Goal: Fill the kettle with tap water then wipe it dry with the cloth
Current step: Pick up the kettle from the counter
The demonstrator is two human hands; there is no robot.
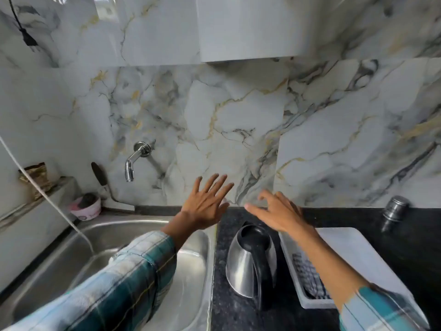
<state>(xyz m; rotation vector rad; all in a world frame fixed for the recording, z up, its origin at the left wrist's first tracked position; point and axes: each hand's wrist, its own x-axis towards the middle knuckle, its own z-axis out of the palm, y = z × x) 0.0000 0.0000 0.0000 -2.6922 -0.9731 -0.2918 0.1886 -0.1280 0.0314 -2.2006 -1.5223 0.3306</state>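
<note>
A steel kettle (pixel 241 268) with a black lid and handle stands on the black counter, just right of the sink. The chrome tap (pixel 130 166) juts from the marble wall above the sink's back left. My left hand (pixel 205 204) hovers open, fingers spread, above the sink's back right corner. My right hand (pixel 279 211) hovers open above and behind the kettle, touching nothing. A grey checked cloth (pixel 309 278) lies in the white tray to the kettle's right, partly hidden by my right forearm.
The steel sink (pixel 119 235) fills the lower left, with a white hose (pixel 47 194) running down into it. A pink bowl (pixel 87 210) sits at its back left corner. The white tray (pixel 353 244) and a steel tumbler (pixel 395 207) stand on the counter at right.
</note>
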